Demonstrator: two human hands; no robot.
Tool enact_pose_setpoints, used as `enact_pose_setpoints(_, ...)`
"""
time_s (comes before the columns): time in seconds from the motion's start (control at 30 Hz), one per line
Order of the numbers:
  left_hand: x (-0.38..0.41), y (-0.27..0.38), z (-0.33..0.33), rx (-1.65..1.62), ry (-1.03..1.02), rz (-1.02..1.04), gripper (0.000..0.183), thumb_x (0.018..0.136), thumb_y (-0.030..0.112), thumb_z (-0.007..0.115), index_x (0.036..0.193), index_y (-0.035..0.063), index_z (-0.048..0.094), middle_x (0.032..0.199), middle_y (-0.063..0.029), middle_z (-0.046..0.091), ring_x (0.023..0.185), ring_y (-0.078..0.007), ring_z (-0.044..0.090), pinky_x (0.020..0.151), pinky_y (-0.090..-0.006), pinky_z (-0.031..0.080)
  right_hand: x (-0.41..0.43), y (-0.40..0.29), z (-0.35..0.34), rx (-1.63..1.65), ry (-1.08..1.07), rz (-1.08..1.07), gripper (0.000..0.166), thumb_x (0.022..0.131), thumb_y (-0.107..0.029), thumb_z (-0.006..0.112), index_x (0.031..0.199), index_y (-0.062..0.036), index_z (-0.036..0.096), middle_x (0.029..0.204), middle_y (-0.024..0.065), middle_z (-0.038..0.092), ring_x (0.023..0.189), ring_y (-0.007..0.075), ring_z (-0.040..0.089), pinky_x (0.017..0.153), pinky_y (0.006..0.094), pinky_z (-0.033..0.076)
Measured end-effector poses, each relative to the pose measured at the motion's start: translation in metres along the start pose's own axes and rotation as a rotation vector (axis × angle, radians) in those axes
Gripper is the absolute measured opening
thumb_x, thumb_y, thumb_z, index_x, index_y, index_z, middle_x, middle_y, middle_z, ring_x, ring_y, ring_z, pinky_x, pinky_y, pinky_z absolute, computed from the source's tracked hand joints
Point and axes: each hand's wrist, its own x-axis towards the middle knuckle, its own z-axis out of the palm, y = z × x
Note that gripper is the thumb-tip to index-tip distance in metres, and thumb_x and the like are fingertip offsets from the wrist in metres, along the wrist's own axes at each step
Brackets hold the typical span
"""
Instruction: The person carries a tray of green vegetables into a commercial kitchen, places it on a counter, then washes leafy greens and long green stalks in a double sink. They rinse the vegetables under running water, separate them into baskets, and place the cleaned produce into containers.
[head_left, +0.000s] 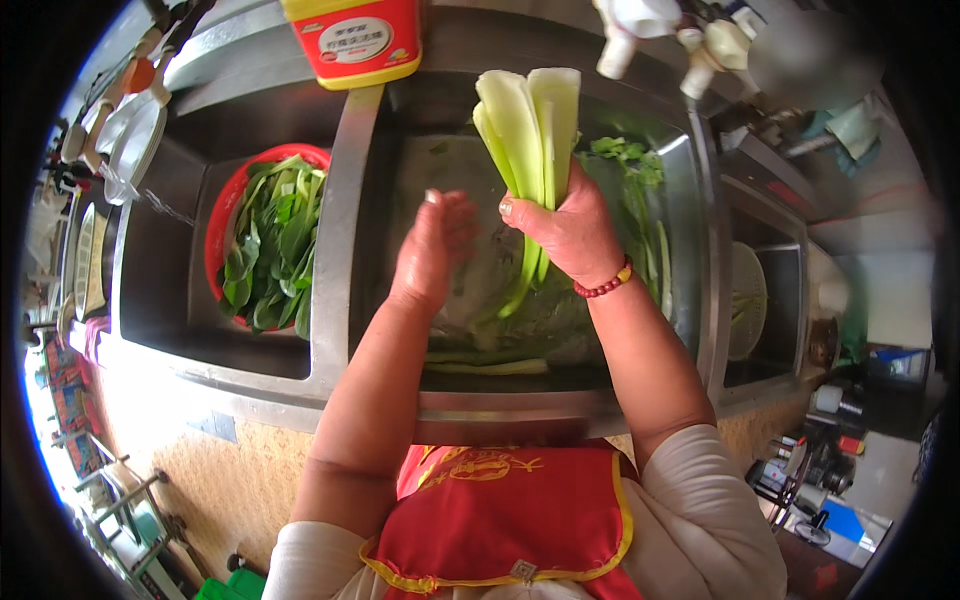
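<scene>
My right hand (566, 225) grips a bunch of pale green celery stalks (536, 135), cut ends pointing away from me, above the water-filled middle basin of a stainless steel sink (356, 172). To its left, my left hand (439, 244) is raised over the same basin with nothing in it, its fingers slightly blurred. Leafy celery (641, 180) lies in the water along the basin's right side. A pale stalk (517, 367) lies near the front wall. A bracelet of red beads circles my right wrist.
The left basin holds a red plastic basket (217, 225) of leafy greens (281, 247). Water runs from a tap above that basin's left edge. A red and yellow container (360, 45) stands behind the divider. A pale colander (748, 300) sits in the right basin.
</scene>
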Motion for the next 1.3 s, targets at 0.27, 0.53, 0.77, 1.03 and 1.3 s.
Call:
enact_pose_setpoints(0.27,-0.034,-0.018,0.03,0.75,-0.347,0.007,0.049,0.073,0.022,0.076,0.114,0.0025,0.057,0.094,-0.0046,0.061,0.087,-0.0147,0.055,0.082,-0.0296,0.044,-0.028,-0.077,0.009,0.244,0.141,-0.324,0.031,0.075,-0.001,0.061,0.103,-0.0008,0.049,0.077,0.0077,0.057,0.066,0.017,0.057,0.06,0.0329,0.051)
enact_pose_setpoints(0.53,0.003,-0.058,-0.025,1.176,-0.122,0.142,0.035,0.075,0.024,0.069,0.104,0.0053,0.063,0.091,-0.0126,0.067,0.085,-0.0273,0.063,0.08,-0.0331,0.048,-0.061,-0.179,-0.085,0.187,0.103,-0.59,0.033,0.078,-0.013,0.066,0.106,-0.0038,0.051,0.076,0.0093,0.059,0.065,0.0196,0.061,0.053,0.0314,0.052)
enact_pose_setpoints(0.77,-0.002,-0.067,-0.029,1.605,-0.146,0.022,0.06,0.073,0.031,0.067,0.122,0.0009,0.052,0.124,-0.0219,0.052,0.118,-0.0324,0.048,0.099,-0.0362,0.038,-0.104,-0.282,-0.216,-0.084,-0.266,-0.851,0.03,0.081,-0.009,0.064,0.106,0.0017,0.049,0.072,0.01,0.06,0.06,0.0172,0.062,0.053,0.0268,0.057)
enact_pose_setpoints(1.03,0.011,-0.084,-0.048,1.948,-0.127,-0.312,0.084,0.07,0.041,0.067,0.133,-0.0049,0.035,0.13,-0.0269,0.045,0.12,-0.0347,0.046,0.101,-0.0373,0.038,-0.171,-0.174,-0.373,-1.434,0.122,0.047,0.04,0.072,-0.017,0.064,0.107,-0.0021,0.054,0.091,0.0172,0.062,0.083,0.0291,0.062,0.075,0.0369,0.049)
enact_pose_setpoints(1.3,0.016,-0.093,-0.055,2.206,-0.169,-0.587,0.089,0.067,0.044,0.07,0.135,-0.0022,0.034,0.134,-0.0246,0.041,0.122,-0.0333,0.044,0.102,-0.0376,0.038,-0.23,0.001,-0.531,-1.875,-0.074,0.593,0.025,0.073,-0.003,0.057,0.095,-0.0125,0.056,0.09,0.0098,0.063,0.091,0.0304,0.06,0.078,0.0441,0.046)
